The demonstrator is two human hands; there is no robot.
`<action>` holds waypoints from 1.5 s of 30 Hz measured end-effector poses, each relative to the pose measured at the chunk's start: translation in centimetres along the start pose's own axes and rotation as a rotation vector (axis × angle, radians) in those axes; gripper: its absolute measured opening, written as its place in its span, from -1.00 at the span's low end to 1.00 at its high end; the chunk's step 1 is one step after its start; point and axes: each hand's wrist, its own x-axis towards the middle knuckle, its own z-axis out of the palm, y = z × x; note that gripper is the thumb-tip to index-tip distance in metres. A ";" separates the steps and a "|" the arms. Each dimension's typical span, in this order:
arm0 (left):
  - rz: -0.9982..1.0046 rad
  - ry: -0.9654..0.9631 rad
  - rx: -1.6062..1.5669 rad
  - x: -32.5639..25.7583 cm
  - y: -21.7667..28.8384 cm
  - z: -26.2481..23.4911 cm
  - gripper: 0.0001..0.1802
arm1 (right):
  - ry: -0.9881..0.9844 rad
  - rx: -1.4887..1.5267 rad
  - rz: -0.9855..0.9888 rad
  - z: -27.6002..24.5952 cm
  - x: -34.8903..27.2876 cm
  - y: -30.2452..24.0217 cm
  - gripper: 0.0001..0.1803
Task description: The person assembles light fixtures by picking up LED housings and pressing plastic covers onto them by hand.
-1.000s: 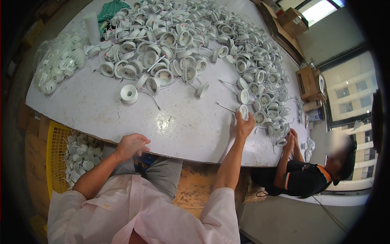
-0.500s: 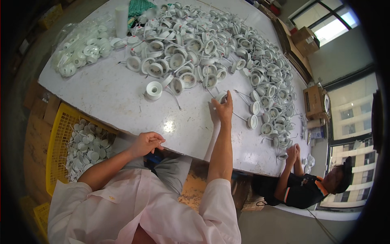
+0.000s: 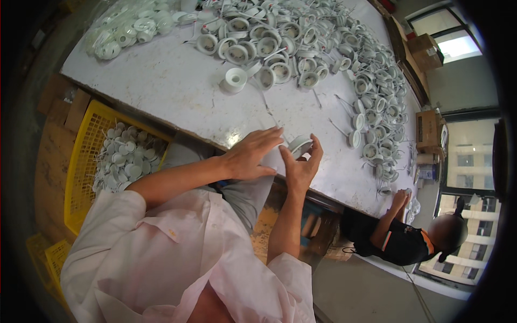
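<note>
Above the near edge of the table, my right hand point(image 3: 300, 168) grips a white round lamp housing point(image 3: 300, 144) between thumb and fingers. My left hand point(image 3: 249, 156) is just left of it, fingers stretched out and thumb apart, with nothing in its grasp. Its fingertips come close to the housing; whether they touch it I cannot tell. Further off, a thicker white ring-shaped piece point(image 3: 235, 79) lies at the near side of a large pile of similar housings point(image 3: 280, 71), many with thin wires.
A clear bag of white round parts point(image 3: 126, 32) lies at the far left of the table point(image 3: 177, 91). Below its left edge, a yellow basket point(image 3: 81, 177) holds small white discs point(image 3: 126, 153). At the right, a co-worker in dark clothing point(image 3: 404, 245) handles something at the table's edge.
My right hand has brought the housing from beside the pile toward my body. My left hand has risen from the near edge, moved right beside it and opened. The view has shifted.
</note>
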 end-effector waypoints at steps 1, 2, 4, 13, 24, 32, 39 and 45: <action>0.056 0.014 0.049 0.1 0.0 -0.1 -0.26 | -0.044 0.055 0.036 0.6 -1.1 -0.8 -0.13; 0.048 0.012 0.051 -0.2 -0.1 -0.3 -0.26 | -0.051 0.057 0.042 0.7 -1.7 -1.7 -0.13; 0.094 0.002 0.036 -0.8 -0.7 -0.3 -0.24 | -0.134 0.222 0.203 1.0 -2.5 -3.0 -0.17; -0.082 -0.020 -0.108 -3.7 -1.1 -3.3 -0.51 | -0.343 0.558 0.105 2.9 -3.9 -2.1 -0.22; -0.496 -0.036 -0.663 -3.8 -1.5 -3.7 -0.64 | -0.230 0.694 0.149 5.2 -4.1 -1.3 -0.54; -0.630 -0.043 -0.649 -4.2 -2.2 -3.7 -0.64 | -0.120 0.548 0.098 7.7 -3.9 -1.0 -0.71; -0.681 -0.001 -0.626 -5.3 -3.3 -3.9 -0.63 | -0.125 0.444 0.105 9.5 -3.7 -1.2 -0.73; -0.704 0.034 -0.664 -6.4 -4.1 -5.7 -0.65 | -0.260 0.425 0.123 11.4 -2.8 -0.9 -0.72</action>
